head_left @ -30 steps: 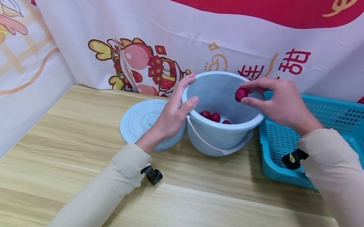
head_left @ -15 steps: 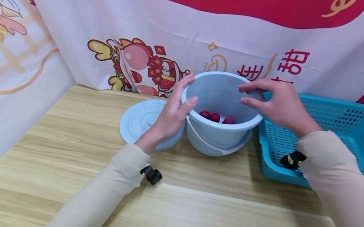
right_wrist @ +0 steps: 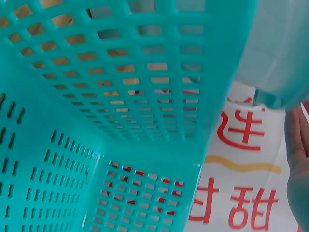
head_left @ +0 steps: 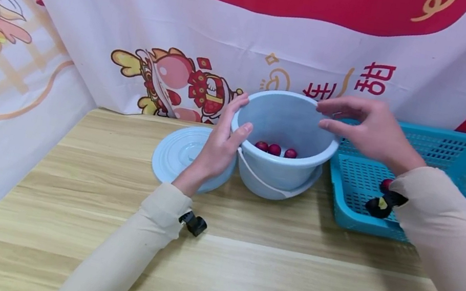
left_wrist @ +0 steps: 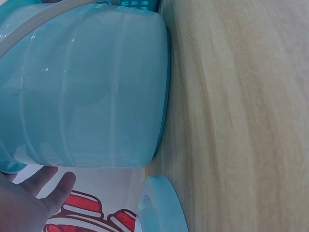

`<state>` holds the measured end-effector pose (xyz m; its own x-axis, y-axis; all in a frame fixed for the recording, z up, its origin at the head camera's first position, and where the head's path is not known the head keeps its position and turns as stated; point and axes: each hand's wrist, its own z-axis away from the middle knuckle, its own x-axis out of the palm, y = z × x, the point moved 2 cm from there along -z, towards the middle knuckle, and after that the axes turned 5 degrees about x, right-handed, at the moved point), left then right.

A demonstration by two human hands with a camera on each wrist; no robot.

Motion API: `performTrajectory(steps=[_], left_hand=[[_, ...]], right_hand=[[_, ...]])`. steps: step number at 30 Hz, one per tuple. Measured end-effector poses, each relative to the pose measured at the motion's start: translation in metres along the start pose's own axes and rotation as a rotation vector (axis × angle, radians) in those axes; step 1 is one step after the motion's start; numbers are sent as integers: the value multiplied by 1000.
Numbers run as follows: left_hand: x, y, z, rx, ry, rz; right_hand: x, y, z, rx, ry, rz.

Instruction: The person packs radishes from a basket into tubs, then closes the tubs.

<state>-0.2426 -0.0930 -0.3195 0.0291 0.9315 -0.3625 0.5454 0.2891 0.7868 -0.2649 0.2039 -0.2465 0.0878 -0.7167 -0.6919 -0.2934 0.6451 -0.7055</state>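
A light-blue bucket stands upright on the table, with three small, round, dark-red radish-like pieces at its bottom. My left hand rests against the bucket's left side at the rim, fingers extended along the outside and thumb near the front edge. The left wrist view shows these fingers against the bucket wall. Over the right side of the rim, my right hand is spread apart and holds nothing. Only part of it shows at the right edge of the right wrist view.
A light-blue lid lies on the table left of the bucket, partly behind my left forearm. To the bucket's right stands a teal perforated basket, with a dark-red piece visible beside my right sleeve. A printed cloth hangs behind.
My right hand has let go of a dark-red piece, which dropped into the bucket beside two others. That hand has then shifted slightly right. My left hand stays on the bucket.
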Motion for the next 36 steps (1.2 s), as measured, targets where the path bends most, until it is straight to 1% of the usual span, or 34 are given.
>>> performTrajectory(steps=[3, 7, 12, 16, 23, 28, 32, 36], left_hand=[[0, 0, 0, 0, -2, 2], [0, 0, -1, 4, -5, 6], [0, 1, -1, 3, -4, 1], [0, 1, -1, 4, -2, -2], [-1, 0, -1, -7, -1, 3], [-1, 0, 0, -10, 2, 5], [-1, -1, 0, -6, -1, 7], [0, 0, 0, -7, -2, 7]], right_hand=[[-9, 8, 3, 17, 35, -42], [-23, 23, 7, 31, 57, -94], [-41, 46, 11, 111, 38, -112], [-52, 64, 14, 186, 12, -88], [-66, 99, 14, 283, -61, -54], [-71, 120, 13, 320, -126, 30], [-72, 135, 15, 346, -191, 91], [-73, 147, 17, 375, -274, 119]])
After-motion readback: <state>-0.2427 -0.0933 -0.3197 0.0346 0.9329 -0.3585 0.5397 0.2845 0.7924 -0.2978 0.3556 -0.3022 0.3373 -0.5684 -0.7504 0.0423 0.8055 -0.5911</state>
